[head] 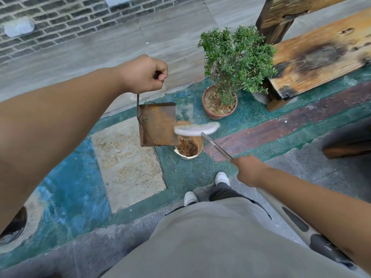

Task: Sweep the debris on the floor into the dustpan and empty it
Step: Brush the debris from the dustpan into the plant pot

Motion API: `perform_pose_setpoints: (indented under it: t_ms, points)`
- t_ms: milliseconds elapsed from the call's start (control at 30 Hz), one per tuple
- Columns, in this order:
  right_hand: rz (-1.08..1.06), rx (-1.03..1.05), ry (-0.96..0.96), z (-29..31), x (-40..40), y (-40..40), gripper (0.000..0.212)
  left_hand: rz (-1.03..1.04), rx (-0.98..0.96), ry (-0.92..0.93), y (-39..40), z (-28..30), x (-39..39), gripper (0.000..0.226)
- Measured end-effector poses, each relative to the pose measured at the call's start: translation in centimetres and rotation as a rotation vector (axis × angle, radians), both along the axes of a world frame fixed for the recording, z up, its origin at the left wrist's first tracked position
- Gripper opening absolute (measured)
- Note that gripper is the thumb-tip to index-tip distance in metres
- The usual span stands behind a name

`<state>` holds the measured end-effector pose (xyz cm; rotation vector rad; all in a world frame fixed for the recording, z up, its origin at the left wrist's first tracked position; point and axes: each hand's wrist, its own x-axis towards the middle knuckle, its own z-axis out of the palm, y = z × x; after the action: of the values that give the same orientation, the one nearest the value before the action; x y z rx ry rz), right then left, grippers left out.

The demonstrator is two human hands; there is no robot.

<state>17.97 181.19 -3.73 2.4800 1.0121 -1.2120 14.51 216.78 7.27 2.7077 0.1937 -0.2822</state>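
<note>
My left hand is raised and closed around the top of a thin metal handle. From it hangs a rusty brown dustpan, tilted over a small tan bucket that holds brown leaf debris. My right hand grips the long metal handle of a broom. The broom's white brush head is blurred, raised at the dustpan's right edge just above the bucket.
A potted green shrub in a clay pot stands behind the bucket. A weathered wooden bench is at the right. A brick wall runs along the back. My white shoes stand close behind the bucket on painted floor.
</note>
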Motion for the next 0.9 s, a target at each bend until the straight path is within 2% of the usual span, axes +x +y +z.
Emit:
perform_pose_setpoints:
  t_ms: [200,333,533,900]
  points:
    - [0.004,0.15,0.007,0.5,-1.4,7.4,0.043,-0.017,-0.03,0.017,-1.0,0.1,0.6,0.012]
    - [0.158,0.078,-0.056,0.2,-2.8,9.2,0.034,-0.046,-0.041,-0.007,-1.6,0.0,1.2,0.012]
    - [0.247,-0.036,-0.099,-0.2,-2.6,5.0,0.038,0.004,-0.053,-0.013,-1.3,-0.3,2.0,0.01]
    - [0.168,-0.21,-0.117,-1.7,-1.1,-1.0,0.039,0.064,-0.03,0.008,0.5,-0.9,0.9,0.007]
